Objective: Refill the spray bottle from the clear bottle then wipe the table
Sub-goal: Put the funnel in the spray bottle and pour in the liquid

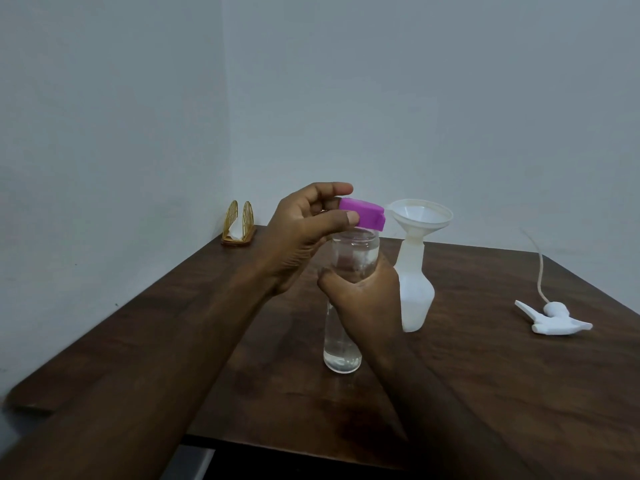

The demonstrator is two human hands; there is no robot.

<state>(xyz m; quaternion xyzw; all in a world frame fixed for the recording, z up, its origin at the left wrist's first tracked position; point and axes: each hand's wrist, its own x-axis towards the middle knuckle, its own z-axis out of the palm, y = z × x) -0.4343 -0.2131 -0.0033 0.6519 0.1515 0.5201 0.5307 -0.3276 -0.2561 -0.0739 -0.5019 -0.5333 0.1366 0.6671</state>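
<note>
Dark brown wooden bench (pixel 485 393), running from the near edge to the far wall corner. Upright at mid-bench, tall clear glass bottle (pixel 343 351) partly filled with clear liquid, base on the wood. Just right of it and slightly farther, white translucent plastic spray bottle (pixel 415 299), head removed, wide white plastic funnel (pixel 420 216) seated in its neck. Right hand (pixel 363 299) wrapped round the clear bottle's middle, grip curled firmly on the glass. Left hand (pixel 304 233) above, grip pinching the magenta plastic cap (pixel 363 218) between thumb and fingers, cap tilted at the mouth.

Step in hand, by the look of it: uncapping, pour not yet begun. Next: cap set aside, bottle lifted and tipped over the funnel, spray bottle likely needing steadying.

Far right, white trigger spray head with dip tube (pixel 554 322), close to the right edge. Far left corner, gold wire napkin holder (pixel 239 223). Open wood near and left for the cap.
</note>
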